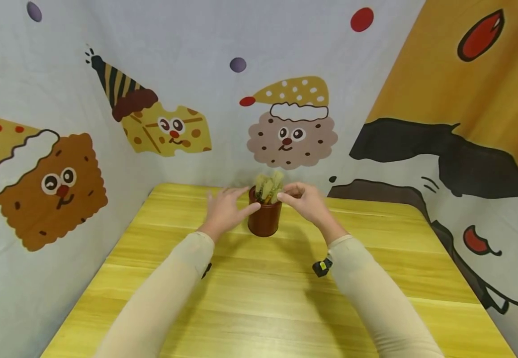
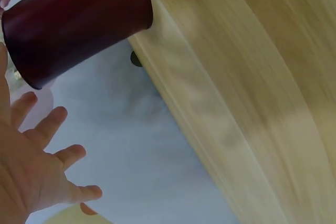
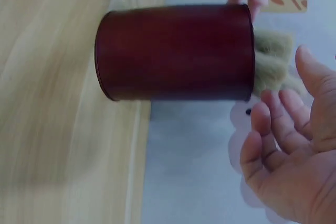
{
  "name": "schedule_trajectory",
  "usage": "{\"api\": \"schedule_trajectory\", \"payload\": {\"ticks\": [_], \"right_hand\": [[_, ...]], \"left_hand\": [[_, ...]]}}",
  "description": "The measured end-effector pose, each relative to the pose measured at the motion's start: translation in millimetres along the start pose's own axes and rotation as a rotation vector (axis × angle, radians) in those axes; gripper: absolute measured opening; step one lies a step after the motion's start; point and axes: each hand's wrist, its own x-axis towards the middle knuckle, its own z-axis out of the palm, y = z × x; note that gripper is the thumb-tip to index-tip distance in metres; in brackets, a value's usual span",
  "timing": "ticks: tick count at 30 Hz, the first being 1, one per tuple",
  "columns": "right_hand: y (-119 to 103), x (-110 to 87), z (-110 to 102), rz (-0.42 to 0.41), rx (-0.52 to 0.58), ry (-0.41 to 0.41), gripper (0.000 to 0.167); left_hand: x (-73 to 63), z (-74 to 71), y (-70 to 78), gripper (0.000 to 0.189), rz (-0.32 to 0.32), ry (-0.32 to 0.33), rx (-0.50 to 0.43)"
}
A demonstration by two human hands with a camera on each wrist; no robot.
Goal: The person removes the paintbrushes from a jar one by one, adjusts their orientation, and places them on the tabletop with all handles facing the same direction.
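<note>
Nearest, two pale sleeves, the left one (image 1: 160,298) and the right one (image 1: 377,293), extend forward over a yellow wood-grain tabletop (image 1: 259,308). A small black device (image 1: 322,267) with a yellow mark sits under the right wrist.

Further off, towards the tabletop's far edge, stands a dark red cylindrical cup (image 1: 264,222), between the hands. It is upright on its base, long axis vertical, mouth facing up. Pale tan tufts (image 1: 268,185) project upward from the mouth, tips uppermost and slightly fanned.

At the cup's left, the left hand (image 1: 226,209) has its fingers extended and spread, gripping nothing; contact with the rim cannot be confirmed. At the right, the right hand (image 1: 307,200) has its fingers loosely bent beside the tufts, thumb apart from the fingertips, with no grip observed.

Farthest, a white backdrop (image 1: 223,30) bears printed cartoon figures.
</note>
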Motion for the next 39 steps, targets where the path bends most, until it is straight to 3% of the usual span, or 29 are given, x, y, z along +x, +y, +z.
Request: {"api": "schedule_trajectory", "payload": {"ticks": [9, 15, 24, 31, 39], "right_hand": [[-13.9, 1.1, 29.2, 0.022, -0.137, 0.139, 0.059], [-24.1, 0.3, 44.5, 0.073, -0.258, 0.247, 0.049], [-30.2, 0.6, 49.9, 0.105, -0.242, 0.289, 0.046], [-39.3, 2.1, 36.4, 0.062, -0.151, 0.290, 0.041], [-66.8, -3.3, -5.3, -0.052, -0.054, 0.283, 0.035]], "left_hand": [[4.5, 8.5, 7.4, 0.078, 0.005, 0.007, 0.021], [6.1, 9.1, 10.3, 0.074, -0.014, 0.013, -0.011], [6.8, 5.3, 10.6, 0.074, -0.078, -0.022, -0.040], [7.7, 5.1, 12.5, 0.076, -0.117, -0.044, -0.016], [7.8, 3.7, 12.5, 0.077, -0.131, -0.060, -0.024]]}}
